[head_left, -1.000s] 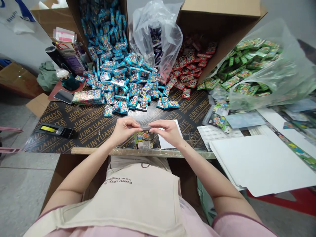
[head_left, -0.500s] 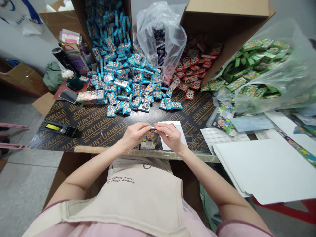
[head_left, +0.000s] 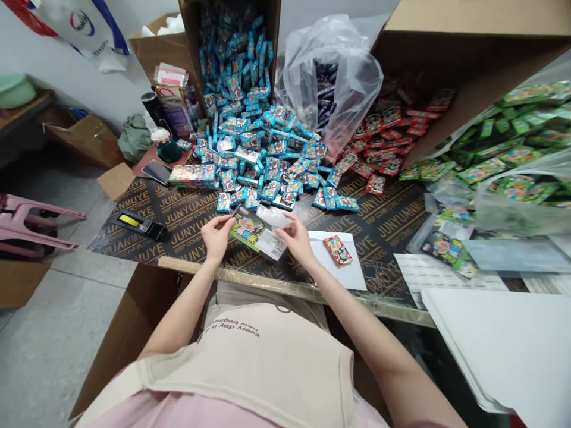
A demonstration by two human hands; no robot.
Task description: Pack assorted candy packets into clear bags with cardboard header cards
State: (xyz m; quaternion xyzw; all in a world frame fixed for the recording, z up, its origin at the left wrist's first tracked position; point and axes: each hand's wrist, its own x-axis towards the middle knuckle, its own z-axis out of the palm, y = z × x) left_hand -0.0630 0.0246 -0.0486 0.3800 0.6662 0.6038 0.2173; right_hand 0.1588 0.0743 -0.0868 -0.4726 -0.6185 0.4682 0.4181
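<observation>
- The printed green card [head_left: 250, 232] in its clear plastic sleeve [head_left: 273, 216] is now raised and tilted above the plywood board [head_left: 392, 238], no longer low by the board's edge.
- Its left corner is pinched by the closed fingers of the left hand [head_left: 217, 236].
- The sleeve's far end is gripped by the right hand [head_left: 297, 239].
- The card's small print cannot be made out.
- A red packet [head_left: 338, 250] lies on a white sheet [head_left: 341, 273].
- Blue packets [head_left: 254, 148] are spilled from a cardboard box [head_left: 232, 35].
- Purple packets [head_left: 325, 89] are held in a clear bag [head_left: 352, 71].
- Green packets [head_left: 513, 137] are bagged, cut off by the right edge of the view.

Bright even light, faint shadows, glare on clear wrapper [head_left: 271, 216], bowed edges
</observation>
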